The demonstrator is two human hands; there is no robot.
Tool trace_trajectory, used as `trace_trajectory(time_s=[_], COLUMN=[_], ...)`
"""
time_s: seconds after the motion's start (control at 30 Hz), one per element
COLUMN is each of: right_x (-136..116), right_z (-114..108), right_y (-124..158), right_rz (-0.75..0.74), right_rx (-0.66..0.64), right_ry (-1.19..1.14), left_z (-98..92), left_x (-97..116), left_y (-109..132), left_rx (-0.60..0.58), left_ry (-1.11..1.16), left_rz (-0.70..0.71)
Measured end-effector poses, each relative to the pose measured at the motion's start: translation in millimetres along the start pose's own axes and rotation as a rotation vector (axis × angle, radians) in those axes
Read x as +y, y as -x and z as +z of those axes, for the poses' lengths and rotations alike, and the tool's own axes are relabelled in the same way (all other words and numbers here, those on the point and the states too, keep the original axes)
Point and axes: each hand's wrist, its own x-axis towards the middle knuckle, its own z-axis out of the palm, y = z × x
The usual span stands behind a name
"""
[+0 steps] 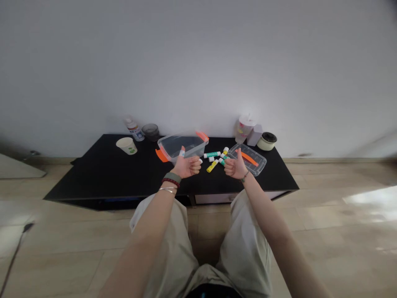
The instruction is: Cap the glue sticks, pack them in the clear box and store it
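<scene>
Both my hands are held over the front of a low black cabinet, fingers curled in and thumbs pointing up. My left hand (187, 166) is closed with nothing seen in it, and something white is wrapped round its thumb. Behind it stands a clear plastic box (182, 145) without a lid, with orange latches. My right hand (235, 167) is closed too, in front of a clear lid (259, 159) with an orange handle (248, 158). Between the hands lie several glue sticks, among them a green one (212, 155) and a yellow one (212, 166), partly hidden by my right hand.
On the black cabinet (130, 178) stand a paper cup (127, 145), a white bottle (135, 129) and a dark glass bowl (151, 131) at left. A lidded plastic cup (244, 129), a pale box (254, 135) and a cream pot (267, 141) stand at right, by the wall.
</scene>
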Motion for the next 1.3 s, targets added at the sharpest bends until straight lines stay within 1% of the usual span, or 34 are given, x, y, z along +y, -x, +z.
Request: trace_trajectory(time_s=[0.23, 0.3, 0.37, 0.43, 0.47, 0.53, 0.6, 0.63, 0.67, 0.7, 0.73, 0.77, 0.83, 0.93, 0.97, 1.03, 1.13, 1.17, 1.23, 1.27, 1.3], right_x=[0.0, -2.0, -6.1, -11.4, -13.9, -17.2, -17.4, -16.2, -14.4, -12.1, -9.5, -6.9, -2.8, -1.5, -2.5, -5.9, -11.5, -12.3, -10.9, -8.5, -5.1], right_z=[-1.0, -0.4, 1.4, 4.3, 5.8, 8.2, 9.4, 9.4, 9.1, 8.6, 7.8, 6.8, 4.8, 2.5, 2.2, 2.7, 6.1, 7.8, 11.5, 13.3, 14.7], right_y=[-4.9, -6.9, -11.6, -19.7, -24.8, -35.4, -43.9, -46.7, -48.4, -49.2, -49.2, -48.8, -47.7, -47.4, -47.5, -46.5, -40.0, -36.9, -31.9, -30.9, -31.3], right_rz=[0.013, 0.006, -0.028, -0.089, -0.129, -0.209, -0.224, -0.184, -0.110, -0.016, 0.082, 0.171, 0.327, 0.526, 0.570, 0.609, 0.561, 0.514, 0.366, 0.272, 0.171], right_rx=[0.027, 0.033, 0.072, 0.189, 0.284, 0.507, 0.694, 0.758, 0.801, 0.833, 0.858, 0.877, 0.882, 0.839, 0.825, 0.803, 0.830, 0.854, 0.869, 0.837, 0.776], right_ry=[0.017, 0.033, 0.070, 0.183, 0.289, 0.632, 1.103, 1.339, 1.542, 1.698, 1.806, 1.874, 1.940, 1.968, 1.970, 1.981, 1.979, 1.959, 1.870, 1.805, 1.733], left_z=[-1.6, -3.1, -6.0, -10.9, -14.2, -22.2, -30.3, -33.6, -35.7, -36.6, -35.9, -33.8, -26.1, -11.5, -7.4, -1.8, 0.0, -0.6, -2.1, -2.6, -2.9], left_x=[3.4, 6.4, 8.2, 6.7, 4.4, -3.2, -12.6, -17.0, -20.8, -23.9, -26.0, -27.3, -28.0, -26.5, -25.8, -24.8, -25.7, -26.9, -30.9, -33.3, -35.8], left_y=[-3.1, -7.3, -14.9, -25.8, -31.8, -43.0, -50.9, -53.2, -54.3, -54.4, -53.6, -52.1, -48.1, -41.7, -39.8, -37.0, -36.5, -37.7, -41.7, -44.3, -46.8], left_rx=[-0.005, -0.012, -0.021, 0.004, 0.050, 0.187, 0.309, 0.348, 0.371, 0.385, 0.395, 0.404, 0.410, 0.416, 0.409, 0.402, 0.401, 0.390, 0.347, 0.319, 0.289], left_ry=[0.003, -0.026, -0.089, -0.211, -0.306, -0.566, -0.884, -1.046, -1.201, -1.346, -1.479, -1.602, -1.806, -1.989, -2.012, -2.008, -1.895, -1.824, -1.611, -1.464, -1.293], left_rz=[-0.011, -0.017, -0.019, -0.005, 0.014, 0.054, 0.097, 0.123, 0.146, 0.166, 0.177, 0.173, 0.134, 0.092, 0.085, 0.078, 0.084, 0.098, 0.142, 0.156, 0.155])
